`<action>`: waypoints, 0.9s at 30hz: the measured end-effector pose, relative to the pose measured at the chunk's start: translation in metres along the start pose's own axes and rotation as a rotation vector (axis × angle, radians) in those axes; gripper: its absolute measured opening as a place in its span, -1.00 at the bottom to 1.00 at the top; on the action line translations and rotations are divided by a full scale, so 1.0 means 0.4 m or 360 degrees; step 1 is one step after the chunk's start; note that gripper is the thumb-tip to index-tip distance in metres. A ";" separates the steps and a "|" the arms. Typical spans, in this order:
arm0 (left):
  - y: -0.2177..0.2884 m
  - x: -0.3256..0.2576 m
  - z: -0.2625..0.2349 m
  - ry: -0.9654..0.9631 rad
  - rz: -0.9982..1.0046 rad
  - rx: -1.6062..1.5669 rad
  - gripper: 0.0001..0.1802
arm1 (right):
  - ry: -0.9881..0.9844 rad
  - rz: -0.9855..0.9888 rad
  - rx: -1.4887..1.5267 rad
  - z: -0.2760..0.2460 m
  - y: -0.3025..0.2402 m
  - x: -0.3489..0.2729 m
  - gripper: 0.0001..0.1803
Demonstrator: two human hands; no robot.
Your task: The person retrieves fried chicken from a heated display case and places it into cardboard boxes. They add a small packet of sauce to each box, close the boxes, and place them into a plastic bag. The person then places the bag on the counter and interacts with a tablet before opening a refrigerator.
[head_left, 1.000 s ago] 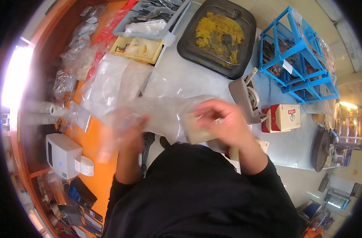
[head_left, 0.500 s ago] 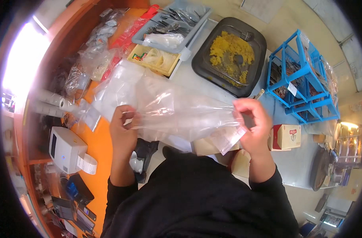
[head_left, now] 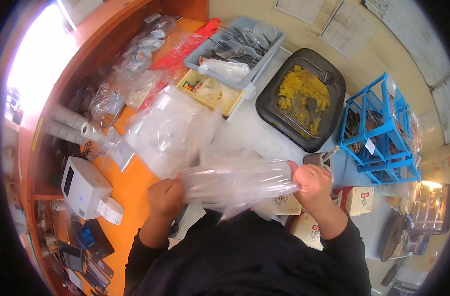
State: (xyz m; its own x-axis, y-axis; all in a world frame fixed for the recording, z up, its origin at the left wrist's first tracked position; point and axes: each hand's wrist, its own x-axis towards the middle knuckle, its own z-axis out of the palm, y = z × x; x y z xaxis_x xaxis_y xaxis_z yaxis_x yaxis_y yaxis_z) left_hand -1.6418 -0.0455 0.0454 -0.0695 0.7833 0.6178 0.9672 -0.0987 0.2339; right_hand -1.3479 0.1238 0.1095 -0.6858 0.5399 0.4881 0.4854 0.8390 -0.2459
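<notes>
A clear plastic film (head_left: 237, 183) is held at mid-frame, stretched between two closed hands: one end is gripped by the left hand (head_left: 165, 197), its fingers curled tight, and the other by the right hand (head_left: 313, 183), likewise clenched. By this opposed grip the film is apparently pulled taut, and it is gathered into lengthwise folds. Loose plastic sheets (head_left: 163, 123) are heaped at upper left of centre, presumably for easy reach; whether the film is joined to them cannot be told.

Below the film's right part, a cream box (head_left: 284, 205) is partly covered, and a grey dispenser (head_left: 312, 159) is mostly hidden by the right hand. At upper right, yellow food (head_left: 301, 89) is held in a dark pan (head_left: 270, 117), flanked by a blue rack (head_left: 390, 130). At left, a white printer (head_left: 81, 185) is placed.
</notes>
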 end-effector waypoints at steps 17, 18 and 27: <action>-0.189 0.046 0.001 -0.0524 -0.0497 -0.0114 -0.73 | -0.1817 0.0037 0.1849 0.126 0.044 0.555 -0.91; -0.217 0.033 0.029 -0.0546 -0.0502 -0.0263 -0.76 | -0.1437 0.0017 0.1694 0.213 0.103 0.607 -0.90; -0.213 -0.061 0.040 0.0209 -0.2067 -0.2115 -0.85 | -0.0633 0.0391 -0.0057 0.701 0.316 0.649 -0.85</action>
State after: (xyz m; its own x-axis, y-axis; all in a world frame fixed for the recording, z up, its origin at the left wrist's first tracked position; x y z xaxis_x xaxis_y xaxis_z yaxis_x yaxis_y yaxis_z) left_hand -1.7185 -0.0462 -0.0016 -0.5942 0.7118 -0.3746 -0.4964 0.0420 0.8671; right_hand -1.6167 0.3892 -0.0295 -0.6994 0.7123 0.0587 0.6731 0.6840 -0.2813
